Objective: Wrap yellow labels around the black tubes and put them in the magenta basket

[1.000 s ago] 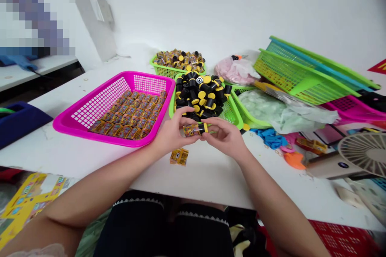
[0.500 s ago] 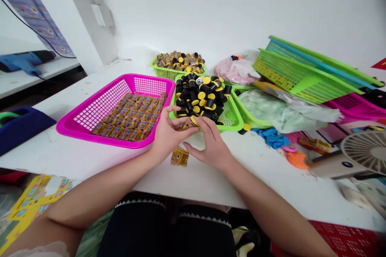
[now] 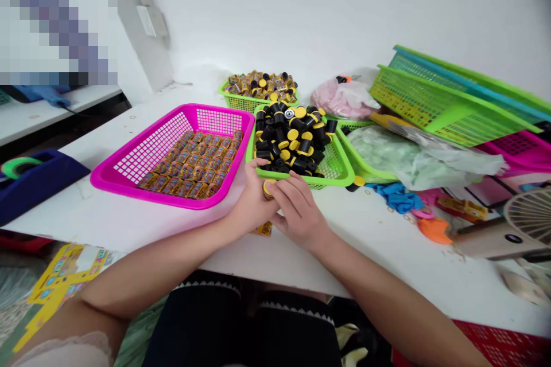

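Observation:
My left hand (image 3: 255, 200) is closed around a small yellow-capped cylinder (image 3: 269, 188), its cap facing up. My right hand (image 3: 299, 209) presses its fingers against the same cylinder from the right, so most of its body is hidden. Under the hands, a small stack of printed yellow labels (image 3: 263, 230) lies partly covered on the table. Just beyond the hands stands a green basket (image 3: 333, 167) heaped with black cylinders with yellow caps (image 3: 293, 140). To the left, rows of label-wrapped cylinders (image 3: 193, 166) lie in a magenta basket (image 3: 172, 199).
Behind is another green basket (image 3: 241, 103) of wrapped cylinders. On the right are stacked baskets (image 3: 430, 106), plastic bags (image 3: 387, 155), a blue cloth-like piece (image 3: 400, 199) and a fan (image 3: 529, 212). A blue tape dispenser (image 3: 47, 183) sits at the left; the table's front edge is near my lap.
My hands have drawn closer together around the cylinder, which now shows its yellow cap upward. They now cover more of the label stack. The view has shifted slightly.

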Demonstrator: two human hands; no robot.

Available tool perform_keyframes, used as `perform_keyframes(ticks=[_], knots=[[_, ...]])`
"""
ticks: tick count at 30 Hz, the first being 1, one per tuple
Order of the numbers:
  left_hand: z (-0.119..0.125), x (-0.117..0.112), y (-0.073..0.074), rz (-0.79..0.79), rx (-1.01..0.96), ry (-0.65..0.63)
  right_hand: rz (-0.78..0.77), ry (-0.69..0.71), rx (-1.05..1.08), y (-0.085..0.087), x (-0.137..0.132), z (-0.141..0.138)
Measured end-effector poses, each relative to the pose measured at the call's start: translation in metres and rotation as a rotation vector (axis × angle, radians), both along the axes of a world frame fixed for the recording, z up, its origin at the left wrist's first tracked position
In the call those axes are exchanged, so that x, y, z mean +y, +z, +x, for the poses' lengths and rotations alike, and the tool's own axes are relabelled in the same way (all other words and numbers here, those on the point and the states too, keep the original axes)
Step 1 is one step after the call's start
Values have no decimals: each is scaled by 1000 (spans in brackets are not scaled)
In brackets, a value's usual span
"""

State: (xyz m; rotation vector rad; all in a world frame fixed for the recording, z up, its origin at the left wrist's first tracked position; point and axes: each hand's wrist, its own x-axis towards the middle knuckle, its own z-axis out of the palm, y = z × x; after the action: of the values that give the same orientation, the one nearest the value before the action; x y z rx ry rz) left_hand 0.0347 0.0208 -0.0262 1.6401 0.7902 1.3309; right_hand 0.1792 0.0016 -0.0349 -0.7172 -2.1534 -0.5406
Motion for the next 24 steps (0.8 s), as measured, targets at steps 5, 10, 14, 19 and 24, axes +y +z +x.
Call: perform_keyframes(ticks=[5, 10, 14, 19, 24], knots=[[-4, 7, 4, -11, -11, -178, -119, 104, 60, -1, 2, 4], [-10, -2, 20, 98, 110, -155, -82, 104, 87, 2, 5, 13], [-31, -25, 42, 116, 220, 81, -138, 62, 154, 16, 14, 28], [-83, -11, 85, 276, 562, 259, -469, -372, 251, 31, 50, 52], [-111, 81, 107, 233, 897, 419, -740, -299, -222, 25, 94, 61]])
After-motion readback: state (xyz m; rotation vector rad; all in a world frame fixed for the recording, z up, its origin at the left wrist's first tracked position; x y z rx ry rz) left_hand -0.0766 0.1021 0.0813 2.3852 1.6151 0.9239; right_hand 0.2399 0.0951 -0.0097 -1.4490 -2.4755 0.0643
